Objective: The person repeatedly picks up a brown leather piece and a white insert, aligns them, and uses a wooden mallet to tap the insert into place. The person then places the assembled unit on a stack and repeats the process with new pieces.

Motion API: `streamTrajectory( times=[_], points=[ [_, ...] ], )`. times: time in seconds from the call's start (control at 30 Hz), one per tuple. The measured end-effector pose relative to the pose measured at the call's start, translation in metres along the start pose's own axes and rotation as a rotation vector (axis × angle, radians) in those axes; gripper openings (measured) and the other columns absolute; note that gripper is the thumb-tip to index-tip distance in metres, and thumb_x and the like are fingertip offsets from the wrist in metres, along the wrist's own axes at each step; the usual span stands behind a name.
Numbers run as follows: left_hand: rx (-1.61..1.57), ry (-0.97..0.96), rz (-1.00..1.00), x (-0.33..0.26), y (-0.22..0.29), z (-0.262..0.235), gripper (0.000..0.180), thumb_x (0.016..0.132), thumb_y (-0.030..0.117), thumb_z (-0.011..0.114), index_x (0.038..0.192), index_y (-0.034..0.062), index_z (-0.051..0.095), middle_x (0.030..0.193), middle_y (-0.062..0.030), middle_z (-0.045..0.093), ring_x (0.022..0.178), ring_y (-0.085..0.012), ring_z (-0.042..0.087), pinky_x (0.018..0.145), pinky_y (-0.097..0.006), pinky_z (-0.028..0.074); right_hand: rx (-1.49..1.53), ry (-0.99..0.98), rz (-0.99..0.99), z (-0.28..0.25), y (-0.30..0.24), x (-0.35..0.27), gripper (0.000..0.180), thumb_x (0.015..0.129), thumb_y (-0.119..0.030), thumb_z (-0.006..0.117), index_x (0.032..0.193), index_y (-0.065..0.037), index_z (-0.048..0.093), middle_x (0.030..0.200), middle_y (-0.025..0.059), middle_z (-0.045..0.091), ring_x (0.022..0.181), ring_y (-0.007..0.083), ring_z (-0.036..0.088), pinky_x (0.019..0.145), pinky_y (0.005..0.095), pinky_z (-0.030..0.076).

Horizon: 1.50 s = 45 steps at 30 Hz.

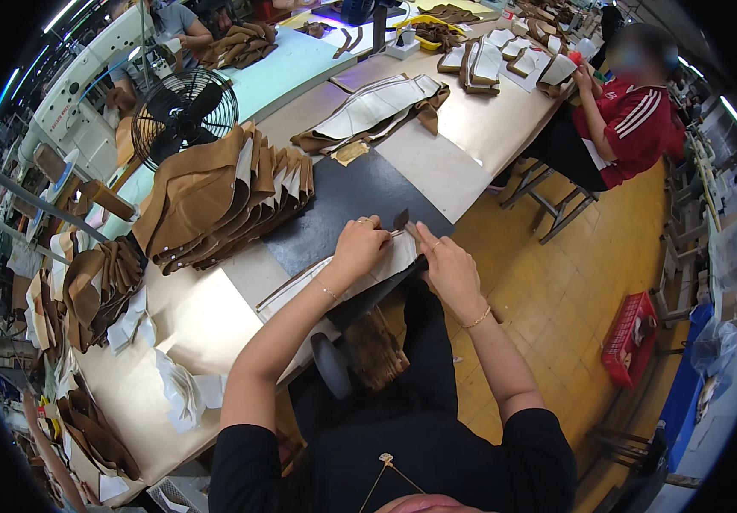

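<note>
A long, narrow brown piece with a white facing, perhaps fabric or leather, lies along the near edge of a black mat. My left hand is closed, its curled fingers gripping the piece's upper edge. At its right end, my right hand pinches with thumb and fingers close together. A small dark brown tip sticks up between the hands; whether it belongs to the piece, I cannot tell. The part under my fingers is hidden.
Left of the mat rises a thick stack of brown pieces, with a black fan behind. Beyond the mat lie more white-faced pieces. A person in red sits at the right. A red basket stands on the floor.
</note>
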<state>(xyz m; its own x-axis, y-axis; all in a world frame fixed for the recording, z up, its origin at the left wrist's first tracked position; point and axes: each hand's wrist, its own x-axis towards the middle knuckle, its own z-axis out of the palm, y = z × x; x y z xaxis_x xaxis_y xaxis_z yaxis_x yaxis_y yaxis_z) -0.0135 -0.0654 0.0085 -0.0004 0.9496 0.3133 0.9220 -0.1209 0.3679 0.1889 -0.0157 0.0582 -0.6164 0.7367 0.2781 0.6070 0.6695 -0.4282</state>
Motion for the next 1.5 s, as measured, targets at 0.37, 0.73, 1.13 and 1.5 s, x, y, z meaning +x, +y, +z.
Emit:
streamTrajectory(
  times=[0.37,0.73,1.13,1.5],
  points=[
    [-0.135,-0.187,-0.11,-0.006,-0.01,-0.021,0.021,0.082,0.02,0.072,0.096,0.0036,0.074,0.099,-0.0095,0.066,0.096,-0.0305,0.062,0.086,-0.04,0.049,0.007,0.004,0.004,0.01,-0.005,-0.008,0.038,0.098,-0.025,0.056,0.136,-0.022,0.057,0.08,0.0109,0.059,0.067,0.0344,0.063,0.061,0.0453,0.053],
    [0.06,-0.11,-0.058,-0.017,-0.006,-0.016,0.02,0.082,0.02,0.07,0.097,0.0062,0.074,0.095,-0.0096,0.067,0.094,-0.0298,0.063,0.083,-0.04,0.047,0.113,0.062,-0.027,0.007,-0.024,-0.011,0.037,0.098,-0.025,0.055,0.135,-0.021,0.058,0.08,0.0117,0.059,0.068,0.0334,0.064,0.061,0.0445,0.053],
    [0.118,-0.09,-0.016,-0.035,-0.004,-0.022,0.022,0.082,0.019,0.071,0.099,0.0057,0.073,0.096,-0.0113,0.065,0.094,-0.0318,0.062,0.083,-0.041,0.049,0.112,0.054,-0.054,0.016,-0.031,-0.011,0.036,0.098,-0.025,0.056,0.134,-0.02,0.059,0.08,0.011,0.06,0.065,0.034,0.063,0.06,0.0447,0.052],
    [-0.107,-0.056,-0.098,-0.049,-0.012,-0.031,0.016,0.081,0.017,0.071,0.093,0.007,0.073,0.095,-0.0103,0.062,0.095,-0.0307,0.059,0.084,-0.042,0.047,0.068,-0.075,-0.056,0.023,-0.03,-0.015,0.037,0.098,-0.025,0.056,0.134,-0.021,0.059,0.083,0.0122,0.061,0.068,0.0345,0.064,0.063,0.0451,0.053]
  ],
)
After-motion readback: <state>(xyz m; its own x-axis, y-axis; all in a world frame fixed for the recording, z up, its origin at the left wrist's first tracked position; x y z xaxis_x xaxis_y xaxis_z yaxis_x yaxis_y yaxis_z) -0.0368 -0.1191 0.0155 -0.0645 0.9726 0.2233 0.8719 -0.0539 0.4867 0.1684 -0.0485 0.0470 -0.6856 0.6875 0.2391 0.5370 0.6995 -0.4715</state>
